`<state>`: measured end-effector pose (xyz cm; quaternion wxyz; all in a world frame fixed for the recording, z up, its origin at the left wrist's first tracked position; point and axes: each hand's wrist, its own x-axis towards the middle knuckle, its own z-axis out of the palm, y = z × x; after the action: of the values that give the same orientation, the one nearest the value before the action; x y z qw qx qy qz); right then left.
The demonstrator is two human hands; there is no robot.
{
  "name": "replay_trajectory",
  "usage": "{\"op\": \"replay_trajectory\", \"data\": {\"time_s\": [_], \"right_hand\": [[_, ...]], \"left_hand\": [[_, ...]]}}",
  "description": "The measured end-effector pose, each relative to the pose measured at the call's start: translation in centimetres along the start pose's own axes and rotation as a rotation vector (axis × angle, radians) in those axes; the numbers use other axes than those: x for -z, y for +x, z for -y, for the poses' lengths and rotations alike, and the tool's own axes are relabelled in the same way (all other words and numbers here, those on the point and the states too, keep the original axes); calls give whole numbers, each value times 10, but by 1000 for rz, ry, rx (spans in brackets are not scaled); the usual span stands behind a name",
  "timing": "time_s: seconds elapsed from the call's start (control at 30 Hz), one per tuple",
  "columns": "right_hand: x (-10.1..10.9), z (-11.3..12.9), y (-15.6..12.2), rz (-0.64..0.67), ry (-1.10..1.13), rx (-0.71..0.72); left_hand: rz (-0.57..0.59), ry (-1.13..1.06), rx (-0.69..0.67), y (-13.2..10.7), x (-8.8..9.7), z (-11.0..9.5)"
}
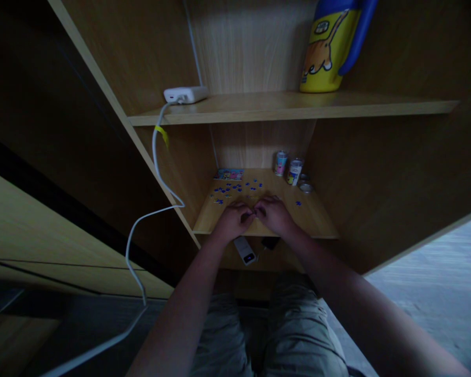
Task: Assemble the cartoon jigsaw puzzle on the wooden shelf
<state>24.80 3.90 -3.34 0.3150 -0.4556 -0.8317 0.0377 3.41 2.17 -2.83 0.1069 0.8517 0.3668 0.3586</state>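
My left hand [234, 219] and my right hand [273, 213] rest side by side on a low wooden shelf [317, 220], knuckles up, fingertips meeting in the middle. Both are curled closed; what they pinch is too small to make out. Several small blue puzzle pieces [235, 188] lie scattered on the shelf just beyond the hands, and one lone blue piece [298, 203] sits to the right.
Two small printed tins [288, 167] and round lids [305, 186] stand at the shelf's back right, a picture card [230, 174] at back left. Above, a white charger [185, 94] with a hanging cable [157, 173] and a yellow-blue bottle [329, 47].
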Motion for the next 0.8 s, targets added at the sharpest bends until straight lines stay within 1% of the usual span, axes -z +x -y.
{"op": "replay_trajectory", "data": {"time_s": [0.37, 0.8], "right_hand": [[1, 0, 0, 1, -14, -18], [3, 3, 0, 14, -46, -25]], "left_hand": [[1, -10, 19, 1, 2, -3], [5, 29, 29, 0, 0, 1]]}}
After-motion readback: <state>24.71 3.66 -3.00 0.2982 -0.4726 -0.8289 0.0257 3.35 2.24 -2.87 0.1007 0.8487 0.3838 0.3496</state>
